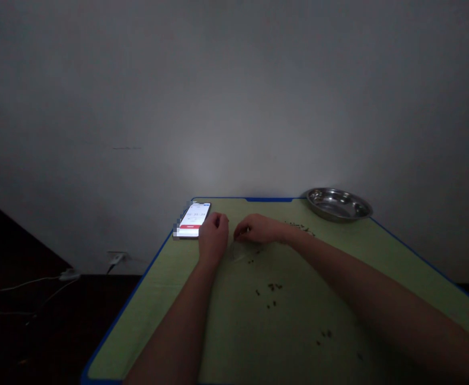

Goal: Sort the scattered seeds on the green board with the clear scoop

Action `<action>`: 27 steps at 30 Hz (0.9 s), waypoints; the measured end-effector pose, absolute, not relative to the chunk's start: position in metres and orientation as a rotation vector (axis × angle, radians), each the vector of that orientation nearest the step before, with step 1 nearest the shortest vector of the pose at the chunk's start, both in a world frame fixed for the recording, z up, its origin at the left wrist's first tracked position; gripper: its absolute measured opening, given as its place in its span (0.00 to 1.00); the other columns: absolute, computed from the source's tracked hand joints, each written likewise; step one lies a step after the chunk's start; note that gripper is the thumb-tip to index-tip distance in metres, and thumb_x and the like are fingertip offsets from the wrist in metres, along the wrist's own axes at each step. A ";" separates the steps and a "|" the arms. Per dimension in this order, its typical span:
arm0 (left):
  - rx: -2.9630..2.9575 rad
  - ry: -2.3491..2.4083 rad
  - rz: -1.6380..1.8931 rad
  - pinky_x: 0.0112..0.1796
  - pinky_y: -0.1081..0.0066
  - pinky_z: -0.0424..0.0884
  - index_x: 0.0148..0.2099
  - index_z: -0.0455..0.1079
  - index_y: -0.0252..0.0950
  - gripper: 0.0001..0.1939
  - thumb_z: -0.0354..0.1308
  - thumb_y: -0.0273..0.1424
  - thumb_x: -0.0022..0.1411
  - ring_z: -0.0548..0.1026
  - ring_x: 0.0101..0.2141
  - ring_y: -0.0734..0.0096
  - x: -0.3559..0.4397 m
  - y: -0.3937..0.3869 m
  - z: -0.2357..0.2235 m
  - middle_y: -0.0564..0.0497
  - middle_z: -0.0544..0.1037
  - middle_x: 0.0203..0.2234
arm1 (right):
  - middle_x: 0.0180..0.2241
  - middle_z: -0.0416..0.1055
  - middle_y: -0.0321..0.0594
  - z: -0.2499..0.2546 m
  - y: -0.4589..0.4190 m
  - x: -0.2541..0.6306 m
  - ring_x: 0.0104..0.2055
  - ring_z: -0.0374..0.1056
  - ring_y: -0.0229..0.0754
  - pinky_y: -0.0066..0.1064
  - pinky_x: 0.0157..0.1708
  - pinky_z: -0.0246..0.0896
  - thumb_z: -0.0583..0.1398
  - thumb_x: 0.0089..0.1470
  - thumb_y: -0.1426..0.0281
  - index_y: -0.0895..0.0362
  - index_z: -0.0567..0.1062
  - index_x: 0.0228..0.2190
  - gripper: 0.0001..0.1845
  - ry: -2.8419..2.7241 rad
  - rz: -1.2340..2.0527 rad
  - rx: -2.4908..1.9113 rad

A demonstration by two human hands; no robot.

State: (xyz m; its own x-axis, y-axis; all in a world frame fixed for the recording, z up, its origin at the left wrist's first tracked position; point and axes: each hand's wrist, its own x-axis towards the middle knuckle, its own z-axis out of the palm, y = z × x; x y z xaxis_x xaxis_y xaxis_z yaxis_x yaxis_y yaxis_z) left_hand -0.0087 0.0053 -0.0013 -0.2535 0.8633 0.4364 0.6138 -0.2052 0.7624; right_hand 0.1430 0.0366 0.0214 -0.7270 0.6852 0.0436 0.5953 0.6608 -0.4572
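My left hand (pixel 213 238) is closed with its fingers curled, just right of the lit phone. Close by, my right hand (pixel 258 229) bends inward with thumb and fingertips pinched together. Below and between the two hands shows a faint see-through thing (pixel 236 253), like thin clear plastic; its shape and which hand holds it are unclear. Whatever sits in my fingertips is too small and dark to make out. Several small dark pieces (pixel 273 287) lie scattered on the green tabletop (pixel 234 342), and a looser cluster (pixel 298 228) lies behind my right wrist.
A phone (pixel 192 216) with a bright screen lies at the table's far left edge. A shiny metal bowl (pixel 338 205) stands at the far right corner. The grey wall (pixel 234 107) rises behind the table. Cables and a plug (pixel 116 260) are at left.
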 end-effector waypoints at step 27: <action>1.776 1.785 1.349 0.25 0.73 0.56 0.24 0.66 0.35 0.13 0.46 0.35 0.55 0.63 0.22 0.75 -0.007 0.005 -0.002 0.56 0.65 0.17 | 0.34 0.78 0.39 0.023 -0.001 0.153 0.32 0.70 0.36 0.24 0.33 0.59 0.57 0.52 0.74 0.57 0.80 0.37 0.13 -2.685 0.623 -0.976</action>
State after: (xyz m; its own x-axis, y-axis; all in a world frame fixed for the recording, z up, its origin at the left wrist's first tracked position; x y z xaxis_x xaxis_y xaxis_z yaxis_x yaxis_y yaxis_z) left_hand -0.0072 0.0050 -0.0015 -0.2024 0.8941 0.3995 0.6284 -0.1943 0.7532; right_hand 0.1530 -0.0014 0.0235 -0.7561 0.6519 0.0579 0.5598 0.6901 -0.4587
